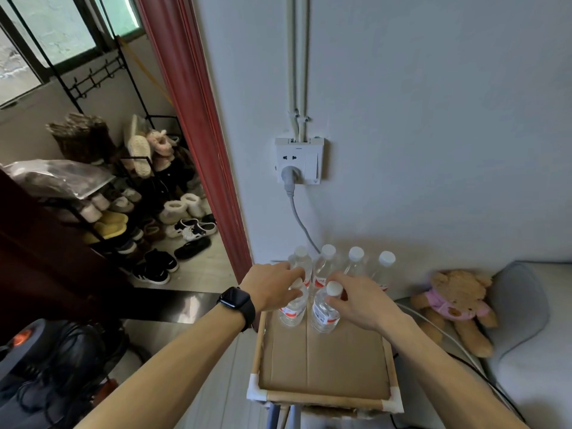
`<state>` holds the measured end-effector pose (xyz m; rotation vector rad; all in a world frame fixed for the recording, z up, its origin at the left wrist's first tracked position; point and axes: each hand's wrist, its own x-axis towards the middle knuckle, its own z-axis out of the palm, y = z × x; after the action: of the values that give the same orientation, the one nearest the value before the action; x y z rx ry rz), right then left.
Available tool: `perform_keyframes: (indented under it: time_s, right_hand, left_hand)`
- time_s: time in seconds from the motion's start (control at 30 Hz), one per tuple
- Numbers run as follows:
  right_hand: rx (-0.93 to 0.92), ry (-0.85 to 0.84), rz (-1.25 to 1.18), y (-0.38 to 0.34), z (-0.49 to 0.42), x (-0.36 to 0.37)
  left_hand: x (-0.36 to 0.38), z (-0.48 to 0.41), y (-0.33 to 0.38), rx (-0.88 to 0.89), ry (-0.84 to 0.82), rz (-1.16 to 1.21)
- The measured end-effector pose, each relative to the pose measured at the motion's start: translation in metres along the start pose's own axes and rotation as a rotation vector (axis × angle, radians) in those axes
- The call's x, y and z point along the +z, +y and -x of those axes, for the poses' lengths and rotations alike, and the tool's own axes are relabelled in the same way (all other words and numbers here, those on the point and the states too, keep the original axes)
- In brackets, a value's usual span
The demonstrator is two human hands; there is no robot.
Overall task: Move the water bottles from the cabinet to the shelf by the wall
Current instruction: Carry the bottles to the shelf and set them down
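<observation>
Four clear white-capped bottles crowd behind; left hand clasps front-left bottle at its neck, right hand pinches front-right bottle at its cap.

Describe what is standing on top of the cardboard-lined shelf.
Six water bottles stand on the shelf: four at the back, two in front. The left hand grips one front bottle, hiding its cap; the right hand grips the other.

Head cam looks fwd & down from close above the shelf, facing the wall.
</observation>
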<state>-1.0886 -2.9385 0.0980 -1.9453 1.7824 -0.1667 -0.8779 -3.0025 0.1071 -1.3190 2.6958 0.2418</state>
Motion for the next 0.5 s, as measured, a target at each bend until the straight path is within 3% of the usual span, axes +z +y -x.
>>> perform_keyframes:
  time_s: [0.5]
  right_hand:
    - [0.087,0.099,0.031,0.005,0.003,0.008]
  left_hand:
    - [0.005,0.011,-0.005,-0.117,0.051,0.046]
